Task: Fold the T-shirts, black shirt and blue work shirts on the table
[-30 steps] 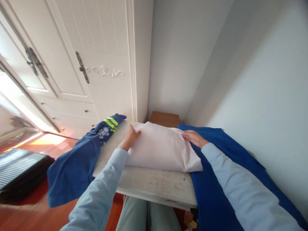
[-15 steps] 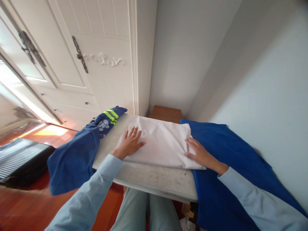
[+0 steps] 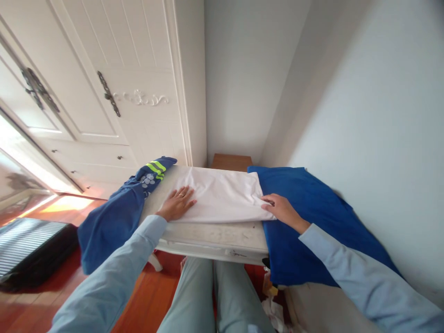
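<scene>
Head view, white cloth (image 3: 222, 196) mid-frame, left hand (image 3: 176, 204) spread flat on it, right hand (image 3: 283, 211) curled at its right edge, grip unclear

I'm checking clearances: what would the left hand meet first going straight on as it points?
The left hand would first meet the white cloth, on which it partly rests; beyond, perhaps the brown wooden piece, though depth is unclear.
</scene>
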`<action>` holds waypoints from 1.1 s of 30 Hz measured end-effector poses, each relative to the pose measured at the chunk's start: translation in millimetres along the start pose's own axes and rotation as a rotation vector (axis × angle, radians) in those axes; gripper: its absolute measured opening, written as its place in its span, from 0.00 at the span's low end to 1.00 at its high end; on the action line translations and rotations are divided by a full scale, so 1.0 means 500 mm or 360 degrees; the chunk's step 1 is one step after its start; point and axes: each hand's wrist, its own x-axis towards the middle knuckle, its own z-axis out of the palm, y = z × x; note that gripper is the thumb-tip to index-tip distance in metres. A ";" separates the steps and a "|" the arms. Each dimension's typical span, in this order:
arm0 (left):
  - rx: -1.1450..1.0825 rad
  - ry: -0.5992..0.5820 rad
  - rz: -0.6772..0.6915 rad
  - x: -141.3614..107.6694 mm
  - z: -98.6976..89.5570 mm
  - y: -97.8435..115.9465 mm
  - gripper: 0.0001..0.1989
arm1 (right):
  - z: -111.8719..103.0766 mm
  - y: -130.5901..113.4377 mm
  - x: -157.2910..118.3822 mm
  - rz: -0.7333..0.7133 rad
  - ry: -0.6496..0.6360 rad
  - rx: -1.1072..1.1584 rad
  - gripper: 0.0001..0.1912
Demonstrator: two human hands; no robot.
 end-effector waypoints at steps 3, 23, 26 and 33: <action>-0.0005 -0.0018 0.0015 -0.037 -0.010 -0.020 0.33 | -0.018 -0.005 -0.042 -0.0002 0.0006 0.0000 0.18; 0.0075 -0.0183 0.0172 0.102 -0.004 0.055 0.40 | 0.147 -0.104 0.166 -0.0504 -0.0537 -0.0753 0.34; -0.0019 -0.0150 0.0208 0.099 -0.001 0.044 0.40 | 0.150 -0.043 0.154 -0.0513 -0.0510 -0.0687 0.37; -0.0035 -0.0054 0.0219 0.121 -0.030 0.015 0.39 | 0.165 -0.029 0.155 -0.0500 -0.0492 -0.0690 0.41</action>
